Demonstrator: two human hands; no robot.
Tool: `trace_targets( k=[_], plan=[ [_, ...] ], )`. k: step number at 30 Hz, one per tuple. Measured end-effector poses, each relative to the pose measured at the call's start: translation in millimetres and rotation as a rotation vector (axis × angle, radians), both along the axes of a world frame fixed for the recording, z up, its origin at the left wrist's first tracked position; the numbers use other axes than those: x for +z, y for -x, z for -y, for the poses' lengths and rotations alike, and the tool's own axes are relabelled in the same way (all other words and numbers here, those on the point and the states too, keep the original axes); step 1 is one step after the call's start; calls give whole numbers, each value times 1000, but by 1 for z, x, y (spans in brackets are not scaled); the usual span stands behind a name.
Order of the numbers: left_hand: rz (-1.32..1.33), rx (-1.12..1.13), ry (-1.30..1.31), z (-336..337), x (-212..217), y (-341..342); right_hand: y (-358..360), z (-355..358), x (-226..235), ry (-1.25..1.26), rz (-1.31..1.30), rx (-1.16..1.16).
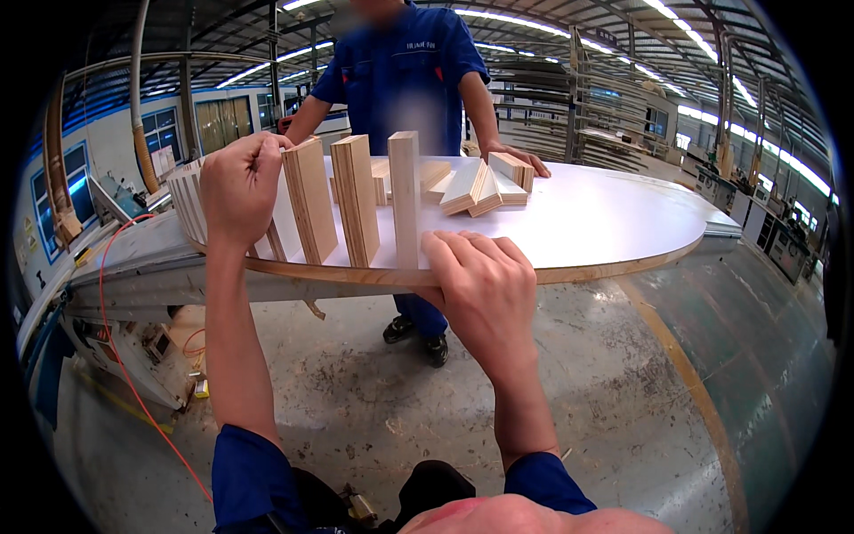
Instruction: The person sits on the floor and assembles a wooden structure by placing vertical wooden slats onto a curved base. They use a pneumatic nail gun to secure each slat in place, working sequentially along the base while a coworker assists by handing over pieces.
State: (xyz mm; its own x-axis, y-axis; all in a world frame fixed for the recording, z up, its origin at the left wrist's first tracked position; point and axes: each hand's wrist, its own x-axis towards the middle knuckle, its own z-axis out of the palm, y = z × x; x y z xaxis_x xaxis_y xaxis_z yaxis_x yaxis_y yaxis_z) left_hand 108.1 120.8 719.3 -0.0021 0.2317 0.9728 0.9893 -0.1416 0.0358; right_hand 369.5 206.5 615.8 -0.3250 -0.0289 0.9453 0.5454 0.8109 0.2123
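Head view: white oval panel [605,222] over concrete workshop floor [623,400].

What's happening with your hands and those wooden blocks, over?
Left hand gripping leftmost upright plywood block. Right hand clamped on oval white board's edge. Co-worker's hand beside stacked blocks.

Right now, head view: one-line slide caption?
Left hand grips an upright plywood block; right hand holds the white oval panel edge; a co-worker stands opposite.

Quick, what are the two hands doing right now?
Left hand: closed in a fist on the top of an upright plywood block.
Right hand: gripping the edge of the white oval board.
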Motion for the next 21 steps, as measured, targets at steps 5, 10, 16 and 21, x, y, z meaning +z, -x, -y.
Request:
trace_targets(
  k=[5, 10, 16, 21],
  plan=[
    [-3, 5, 5, -1, 1, 1, 0, 1, 0, -4, -8, 10],
    [-13, 4, -7, -1, 0, 1, 1, -2, -1, -27, -18, -5],
    [-6, 1, 4, -1, -1, 0, 1, -2, -1, -35, -26, 0],
    [-14, 11, 9, 0, 0, -1, 0, -1, -1, -14, -9, -2]
  ],
)
